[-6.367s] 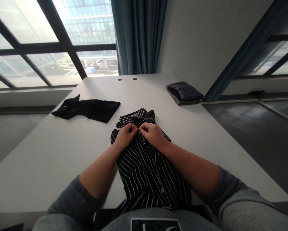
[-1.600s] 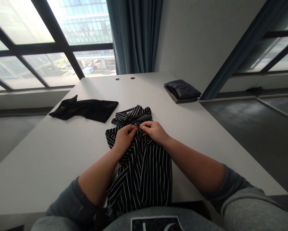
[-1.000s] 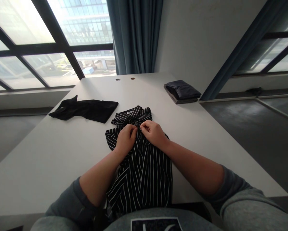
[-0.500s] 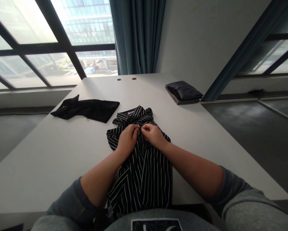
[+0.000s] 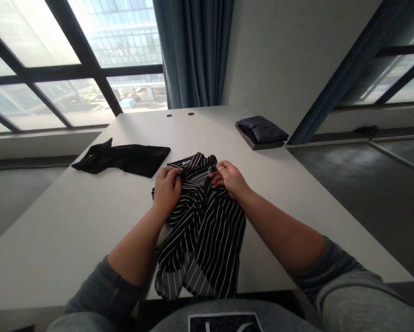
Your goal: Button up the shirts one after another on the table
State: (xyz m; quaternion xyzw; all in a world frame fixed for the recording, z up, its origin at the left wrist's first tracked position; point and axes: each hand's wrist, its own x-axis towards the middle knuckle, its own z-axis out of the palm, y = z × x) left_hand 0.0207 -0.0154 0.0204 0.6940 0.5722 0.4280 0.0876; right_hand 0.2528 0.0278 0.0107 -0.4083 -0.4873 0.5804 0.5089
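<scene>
While the left hand [image 5: 165,191] clenches a fold of the black-and-white striped shirt [image 5: 203,235] at its left side, the right hand [image 5: 229,177] pinches the fabric between thumb and fingers at the right of the collar [image 5: 193,161]. Neither hand has let go, and the two stand apart on either side of the collar, the right a little farther from the body than the left.

The shirt lies directly ahead of the person and between the forearms, rumpled and bunched up under the hands. Its long axis runs from the collar, at the far end, straight down to the loose hem [image 5: 189,283] near the person's waist, so both hands work at its far end. It rests on a white counter [image 5: 79,235]. A black garment [image 5: 124,159] lies flat to the left of the shirt, and a folded dark garment [image 5: 261,130] sits beyond it to the right.
</scene>
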